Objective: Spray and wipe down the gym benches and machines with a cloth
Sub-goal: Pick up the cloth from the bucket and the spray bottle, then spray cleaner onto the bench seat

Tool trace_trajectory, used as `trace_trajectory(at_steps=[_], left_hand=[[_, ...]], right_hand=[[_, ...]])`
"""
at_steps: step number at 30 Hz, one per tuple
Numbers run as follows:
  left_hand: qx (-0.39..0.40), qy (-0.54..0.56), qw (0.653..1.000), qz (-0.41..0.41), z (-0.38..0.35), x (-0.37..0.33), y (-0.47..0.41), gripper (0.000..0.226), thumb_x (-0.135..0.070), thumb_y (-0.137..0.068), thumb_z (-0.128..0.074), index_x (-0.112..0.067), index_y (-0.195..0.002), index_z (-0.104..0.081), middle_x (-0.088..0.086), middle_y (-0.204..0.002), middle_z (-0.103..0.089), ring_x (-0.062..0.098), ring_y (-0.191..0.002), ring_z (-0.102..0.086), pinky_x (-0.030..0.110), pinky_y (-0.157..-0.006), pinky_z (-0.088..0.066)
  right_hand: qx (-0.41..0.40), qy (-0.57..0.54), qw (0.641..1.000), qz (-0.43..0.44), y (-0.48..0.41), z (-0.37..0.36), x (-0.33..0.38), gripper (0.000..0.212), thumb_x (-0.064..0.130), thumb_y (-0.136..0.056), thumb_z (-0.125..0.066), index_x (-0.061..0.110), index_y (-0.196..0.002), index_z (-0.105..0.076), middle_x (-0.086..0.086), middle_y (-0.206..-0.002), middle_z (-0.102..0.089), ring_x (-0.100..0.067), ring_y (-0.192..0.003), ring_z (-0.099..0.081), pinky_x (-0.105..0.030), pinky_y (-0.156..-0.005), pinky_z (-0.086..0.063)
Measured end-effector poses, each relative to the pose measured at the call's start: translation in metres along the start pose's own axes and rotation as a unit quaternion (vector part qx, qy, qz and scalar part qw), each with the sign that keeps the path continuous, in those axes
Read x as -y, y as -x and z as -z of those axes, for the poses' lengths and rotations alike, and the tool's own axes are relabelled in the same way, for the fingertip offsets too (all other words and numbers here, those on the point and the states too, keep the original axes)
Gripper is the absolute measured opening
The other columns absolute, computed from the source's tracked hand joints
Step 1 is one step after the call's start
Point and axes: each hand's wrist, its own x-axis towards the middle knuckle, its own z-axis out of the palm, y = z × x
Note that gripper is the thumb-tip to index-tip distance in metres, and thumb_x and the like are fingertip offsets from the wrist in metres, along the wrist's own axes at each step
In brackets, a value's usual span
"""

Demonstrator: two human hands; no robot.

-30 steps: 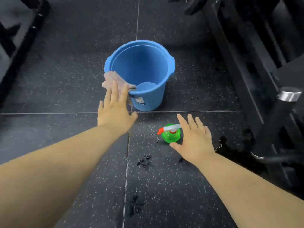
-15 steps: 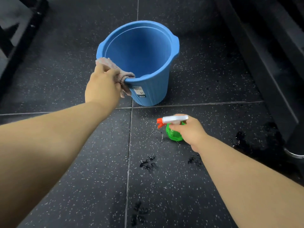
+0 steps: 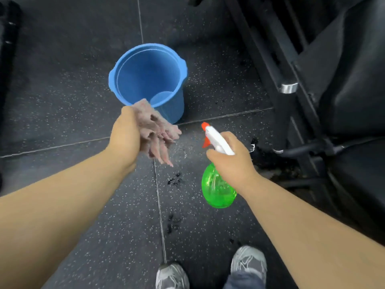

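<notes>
1. Far left: a dark equipment frame (image 3: 8,49) is seen along the floor's left edge. Betw. it and the bucket, a wide strip of speckled floor (image 3: 62,90) is left open.
2. L hand (image 3: 125,136): closed round a pinkish cloth (image 3: 156,132). The cloth is bunched in the grip w/ loose ends hanging down-right, in front of the bucket's near rim. Contact w/ the rim can't be told.
3. Bucket (image 3: 176,107): blue, stood upright on the floor just beyond a tile seam. Open floor is seen to its left and behind it.
4. Wet marks (image 3: 175,180): dark patches are scattered along the seam betw. the two arms.
5. Spray bottle (image 3: 216,188): green, w/ white head and orange nozzle, gripped at the neck by the R hand (image 3: 233,161). It is held above the floor, tilted, nozzle aimed up-left.
6. Right edge: the floor is closed off by a black padded bench (image 3: 343,90) and its frame, w/ a chrome cap (image 3: 288,88) on the frame. Room is tight there.
7. Bottom edge: shoes (image 3: 171,275) are seen near the seam.
8. Count: 1 bucket, 1 cloth, 1 spray bottle, 2 hands, 2 shoes, 1 bench.
</notes>
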Motion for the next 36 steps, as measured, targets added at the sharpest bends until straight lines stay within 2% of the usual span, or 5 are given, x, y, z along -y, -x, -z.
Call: trace_trajectory(at_steps=[9, 16, 20, 24, 36], left_hand=[[0.287, -0.117, 0.943, 0.125, -0.029, -0.076, 0.171, 0.010, 0.000, -0.094, -0.054, 0.001, -0.097, -0.063, 0.012, -0.072, -0.068, 0.017, -0.056, -0.061, 0.027, -0.055, -0.054], [0.445, -0.219, 0.863, 0.096, -0.102, -0.169, 0.336, 0.027, 0.010, -0.077, -0.032, 0.012, -0.080, -0.058, 0.029, -0.081, -0.070, 0.036, -0.054, -0.059, 0.032, -0.052, -0.027], [0.504, -0.259, 0.822, 0.054, -0.141, -0.196, 0.429, 0.036, -0.005, -0.088, -0.035, -0.001, -0.074, -0.068, 0.024, -0.070, -0.065, 0.025, -0.041, -0.049, 0.038, -0.062, -0.042], [0.566, -0.305, 0.766, 0.001, -0.176, -0.198, 0.537, 0.068, -0.002, -0.095, -0.032, -0.015, -0.036, -0.064, 0.023, -0.067, -0.056, 0.025, -0.030, -0.047, 0.028, -0.052, -0.035], [0.599, -0.339, 0.721, -0.080, -0.264, -0.159, 0.668, 0.024, -0.009, -0.094, -0.046, -0.012, -0.075, -0.059, 0.001, -0.054, -0.062, 0.020, -0.055, -0.053, 0.031, -0.053, -0.040]], right_hand=[[-0.095, -0.126, 0.978, -0.134, 0.188, 0.151, 0.042, 0.032, 0.008, -0.079, -0.060, 0.036, -0.086, -0.073, 0.011, -0.071, -0.064, -0.009, -0.063, -0.050, -0.024, -0.061, -0.039], [-0.258, -0.218, 0.927, -0.163, 0.358, 0.253, 0.059, 0.046, 0.015, -0.079, -0.057, 0.056, -0.093, -0.069, -0.002, -0.095, -0.070, -0.020, -0.082, -0.060, -0.035, -0.087, -0.049], [-0.387, -0.228, 0.871, -0.197, 0.460, 0.314, 0.050, 0.035, 0.033, -0.076, -0.052, 0.019, -0.107, -0.061, -0.001, -0.080, -0.063, -0.014, -0.075, -0.051, -0.037, -0.083, -0.049], [-0.476, -0.147, 0.833, -0.239, 0.562, 0.369, 0.022, 0.028, 0.032, -0.084, -0.052, 0.043, -0.107, -0.063, 0.008, -0.087, -0.062, -0.020, -0.086, -0.055, -0.033, -0.076, -0.043], [-0.483, 0.016, 0.780, -0.398, 0.712, 0.476, -0.036, 0.028, 0.023, -0.078, -0.041, 0.014, -0.096, -0.060, -0.009, -0.094, -0.060, -0.032, -0.089, -0.055, -0.037, -0.068, -0.042]])
